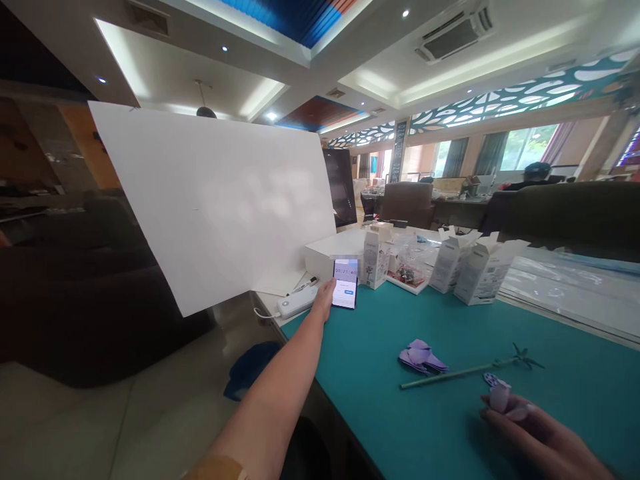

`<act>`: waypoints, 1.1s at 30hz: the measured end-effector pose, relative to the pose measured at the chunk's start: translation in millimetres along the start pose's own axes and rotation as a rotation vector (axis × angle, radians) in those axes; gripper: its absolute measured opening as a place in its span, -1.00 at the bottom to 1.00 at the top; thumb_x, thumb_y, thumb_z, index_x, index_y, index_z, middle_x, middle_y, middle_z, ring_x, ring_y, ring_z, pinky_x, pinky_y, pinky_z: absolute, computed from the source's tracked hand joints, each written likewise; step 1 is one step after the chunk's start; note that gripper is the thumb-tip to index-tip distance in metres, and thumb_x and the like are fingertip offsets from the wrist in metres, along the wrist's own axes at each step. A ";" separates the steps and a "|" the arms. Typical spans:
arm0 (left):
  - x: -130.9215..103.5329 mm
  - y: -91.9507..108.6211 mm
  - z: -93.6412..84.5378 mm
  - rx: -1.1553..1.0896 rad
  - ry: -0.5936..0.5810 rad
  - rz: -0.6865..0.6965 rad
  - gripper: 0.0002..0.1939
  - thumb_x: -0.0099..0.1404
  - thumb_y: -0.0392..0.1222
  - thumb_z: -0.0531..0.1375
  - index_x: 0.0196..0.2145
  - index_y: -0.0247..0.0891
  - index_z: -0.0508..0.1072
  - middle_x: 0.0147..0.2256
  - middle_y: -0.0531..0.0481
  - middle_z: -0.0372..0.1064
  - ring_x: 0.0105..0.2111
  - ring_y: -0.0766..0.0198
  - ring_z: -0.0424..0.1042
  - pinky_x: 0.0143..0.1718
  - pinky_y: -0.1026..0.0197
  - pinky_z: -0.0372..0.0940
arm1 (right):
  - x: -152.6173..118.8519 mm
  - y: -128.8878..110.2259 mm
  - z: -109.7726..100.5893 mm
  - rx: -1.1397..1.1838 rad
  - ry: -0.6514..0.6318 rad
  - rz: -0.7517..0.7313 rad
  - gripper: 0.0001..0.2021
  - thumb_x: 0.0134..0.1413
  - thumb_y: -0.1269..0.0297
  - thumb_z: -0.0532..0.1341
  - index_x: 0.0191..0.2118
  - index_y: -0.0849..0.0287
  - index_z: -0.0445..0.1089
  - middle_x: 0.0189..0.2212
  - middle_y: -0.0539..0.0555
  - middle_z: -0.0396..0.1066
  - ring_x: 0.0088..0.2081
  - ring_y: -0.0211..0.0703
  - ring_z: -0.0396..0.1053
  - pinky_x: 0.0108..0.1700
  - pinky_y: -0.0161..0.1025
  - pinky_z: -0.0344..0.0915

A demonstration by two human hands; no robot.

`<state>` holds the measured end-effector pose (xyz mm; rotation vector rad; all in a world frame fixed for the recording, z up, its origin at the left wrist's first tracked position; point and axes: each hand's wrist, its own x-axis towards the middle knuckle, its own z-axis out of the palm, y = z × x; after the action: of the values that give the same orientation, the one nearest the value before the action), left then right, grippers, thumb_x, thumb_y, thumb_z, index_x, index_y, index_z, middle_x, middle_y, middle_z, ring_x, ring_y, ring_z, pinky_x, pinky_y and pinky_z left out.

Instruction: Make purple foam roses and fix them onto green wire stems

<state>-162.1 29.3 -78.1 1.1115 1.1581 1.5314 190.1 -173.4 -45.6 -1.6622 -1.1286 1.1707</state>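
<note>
My left hand (pixel 325 300) reaches forward to the left edge of a phone (pixel 345 285) that stands upright and shows a timer; the fingers are pressed together at the phone's side. My right hand (pixel 535 427), at the lower right, pinches a small light purple flower piece (pixel 500 397) just above the green mat (pixel 370 373). A green stem (pixel 450 375) with leaf-like prongs at its right end lies on the mat, beyond my right hand. Next to the stem's left part rests a stack of purple petals (pixel 421 355).
Behind the phone are a white box (pixel 333 248), a small carton (pixel 375 261), a tray of parts (pixel 411 279) and two open cartons (pixel 483 273). A white power strip (pixel 296 302) lies left of the phone. A large white board (pixel 225 200) stands at left. A person (pixel 536 175) is far back.
</note>
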 end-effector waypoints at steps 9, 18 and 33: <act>0.1 -1.7 2.1 0.052 -0.007 0.013 -0.42 -0.06 -0.14 0.38 -0.08 -0.33 0.36 -0.08 -0.22 0.44 -0.15 0.07 0.46 -0.11 0.06 0.34 | -13.5 -13.8 5.2 -0.029 -0.014 0.064 -0.47 -0.70 -0.13 0.36 -0.47 0.12 0.52 -0.32 0.13 0.56 -0.23 0.18 0.47 -0.39 -0.22 0.44; -3.0 1.3 5.4 0.166 0.043 0.009 -0.38 -0.10 -0.23 0.40 -0.05 -0.30 0.33 -0.06 -0.23 0.43 -0.14 0.08 0.45 -0.14 0.09 0.34 | -3.5 3.1 -0.8 -0.096 -0.027 -0.064 -0.57 -0.48 -0.05 0.34 -0.36 0.05 0.54 -0.29 0.06 0.56 -0.23 0.14 0.49 -0.38 -0.25 0.44; -11.0 10.8 14.3 0.238 0.116 0.025 -0.45 -0.09 -0.23 0.39 -0.10 -0.28 0.36 -0.11 -0.18 0.46 -0.19 0.14 0.46 -0.19 0.14 0.33 | 13.2 29.5 -0.8 -0.255 -0.073 -0.192 -0.47 -0.31 -0.19 0.22 -0.24 0.07 0.52 -0.22 0.07 0.54 -0.25 0.05 0.48 -0.40 -0.32 0.39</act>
<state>-147.4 19.4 -66.8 1.2086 1.4403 1.5221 199.6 -169.4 -76.2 -1.6645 -1.4999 1.0043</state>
